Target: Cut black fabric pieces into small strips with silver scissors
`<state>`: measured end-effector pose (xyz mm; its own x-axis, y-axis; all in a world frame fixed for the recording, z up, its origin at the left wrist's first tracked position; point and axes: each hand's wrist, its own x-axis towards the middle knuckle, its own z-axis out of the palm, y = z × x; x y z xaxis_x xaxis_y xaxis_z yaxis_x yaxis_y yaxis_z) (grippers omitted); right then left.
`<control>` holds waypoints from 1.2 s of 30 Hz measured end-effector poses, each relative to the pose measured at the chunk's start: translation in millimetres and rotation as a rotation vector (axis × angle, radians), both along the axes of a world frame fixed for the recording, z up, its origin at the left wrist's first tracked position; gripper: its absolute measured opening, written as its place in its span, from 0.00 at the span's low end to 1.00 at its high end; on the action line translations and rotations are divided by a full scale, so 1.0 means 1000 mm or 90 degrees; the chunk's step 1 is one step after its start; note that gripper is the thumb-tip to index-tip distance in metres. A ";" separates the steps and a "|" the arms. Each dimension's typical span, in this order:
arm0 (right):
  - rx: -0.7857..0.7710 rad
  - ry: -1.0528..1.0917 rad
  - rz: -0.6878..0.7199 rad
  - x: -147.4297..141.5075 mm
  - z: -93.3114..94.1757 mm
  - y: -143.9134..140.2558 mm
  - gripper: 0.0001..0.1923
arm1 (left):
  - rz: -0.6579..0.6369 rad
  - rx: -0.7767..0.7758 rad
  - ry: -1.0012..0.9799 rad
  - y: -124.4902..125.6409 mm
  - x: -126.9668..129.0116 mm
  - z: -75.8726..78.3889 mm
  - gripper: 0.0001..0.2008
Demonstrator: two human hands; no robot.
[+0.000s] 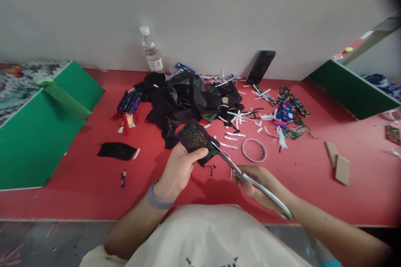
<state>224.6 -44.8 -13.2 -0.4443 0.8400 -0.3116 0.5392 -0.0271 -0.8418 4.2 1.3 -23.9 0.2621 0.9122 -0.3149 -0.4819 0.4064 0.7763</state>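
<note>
Head: red tbl (gry wall)

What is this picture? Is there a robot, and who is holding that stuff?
There's no robot here. You're seeing a person's own two bare hands. The camera is worn on the head, looking forward and down, so it's nearly what the person sees. The left hand holds some dark speckled cloth. The right hand holds scissors, with the tips at the cloth's edge. On the red table lie black fabric, white strips, a ring and cardboard. A bottle and phone are by the wall.
</note>
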 end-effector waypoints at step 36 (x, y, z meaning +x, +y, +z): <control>-0.018 0.027 -0.021 -0.003 -0.006 -0.003 0.40 | -0.052 0.030 0.048 -0.002 0.004 -0.005 0.12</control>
